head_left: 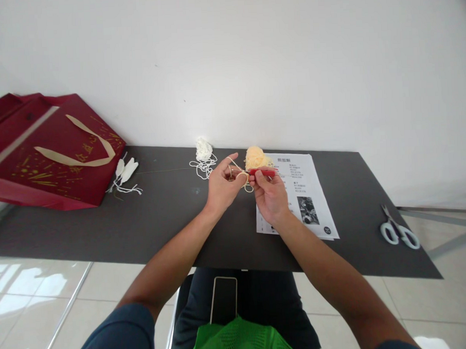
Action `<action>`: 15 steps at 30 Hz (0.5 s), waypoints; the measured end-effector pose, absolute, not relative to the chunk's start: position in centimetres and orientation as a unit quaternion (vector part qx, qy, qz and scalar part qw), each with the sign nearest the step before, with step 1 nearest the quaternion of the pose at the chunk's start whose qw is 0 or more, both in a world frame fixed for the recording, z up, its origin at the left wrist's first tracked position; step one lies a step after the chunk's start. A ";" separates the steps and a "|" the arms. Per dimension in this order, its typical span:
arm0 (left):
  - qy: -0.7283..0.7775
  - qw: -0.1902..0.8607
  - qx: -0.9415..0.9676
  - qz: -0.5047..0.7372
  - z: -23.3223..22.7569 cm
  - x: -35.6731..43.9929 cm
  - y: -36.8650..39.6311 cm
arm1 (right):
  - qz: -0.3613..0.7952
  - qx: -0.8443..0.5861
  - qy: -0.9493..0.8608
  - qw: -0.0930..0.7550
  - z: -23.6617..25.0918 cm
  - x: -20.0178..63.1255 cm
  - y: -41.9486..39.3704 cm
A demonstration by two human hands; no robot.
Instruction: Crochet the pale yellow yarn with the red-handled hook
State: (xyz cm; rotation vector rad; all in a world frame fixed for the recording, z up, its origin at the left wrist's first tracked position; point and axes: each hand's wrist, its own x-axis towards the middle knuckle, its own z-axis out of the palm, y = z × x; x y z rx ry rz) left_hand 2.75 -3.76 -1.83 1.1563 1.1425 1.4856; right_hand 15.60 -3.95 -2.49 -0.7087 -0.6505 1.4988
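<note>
head view: my right hand (270, 196) pinches a red tool (262, 171) under a fluffy yellow yarn bundle (255, 157), steadying it. my left hand (220, 185), fingers half spread, holds its loose strand (241, 175) taut, above the dark table (169, 218) near its far edge, beside a printed sheet (307, 192).

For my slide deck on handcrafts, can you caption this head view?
Left hand and right hand work pale yellow yarn on a red tool above a dark table.
</note>
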 end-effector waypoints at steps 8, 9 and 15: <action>0.461 0.403 0.474 0.633 -1.5 2.9 -4.0 | 0.643 -0.304 -0.295 0.639 -2.4 15.7 -4.2; 0.463 0.400 0.474 0.633 -1.5 3.0 -4.0 | 0.640 -0.303 -0.298 0.640 -2.3 15.7 -4.2; 0.464 0.387 0.485 0.632 -1.2 3.1 -4.3 | 0.624 -0.300 -0.317 0.648 -2.1 15.9 -4.3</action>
